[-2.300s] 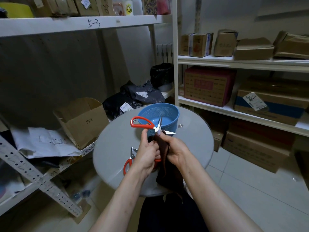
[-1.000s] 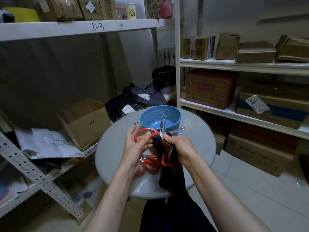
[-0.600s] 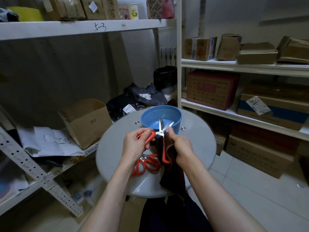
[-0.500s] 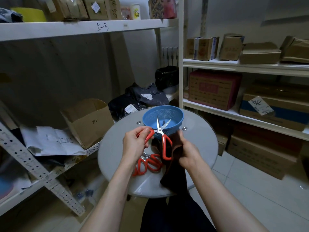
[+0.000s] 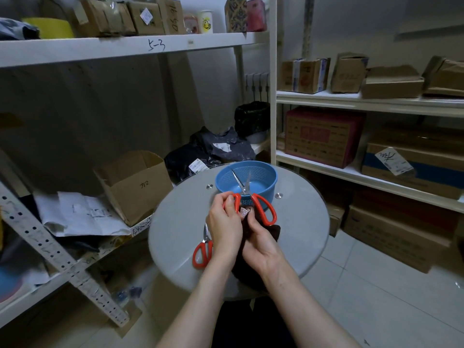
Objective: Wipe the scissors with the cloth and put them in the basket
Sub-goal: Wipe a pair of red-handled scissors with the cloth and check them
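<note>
My left hand (image 5: 223,229) grips the scissors (image 5: 256,200) (blades parted) above the basket (image 5: 274,176) rim; my right hand (image 5: 261,243) clutches the cloth (image 5: 273,231) near it.

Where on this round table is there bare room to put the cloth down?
Widest bare patch: right side of the table, between the blue basket, the cloth and the right rim. A smaller one lies left, between the spare scissors and the left rim. The middle, under the held scissors, is crowded.
</note>
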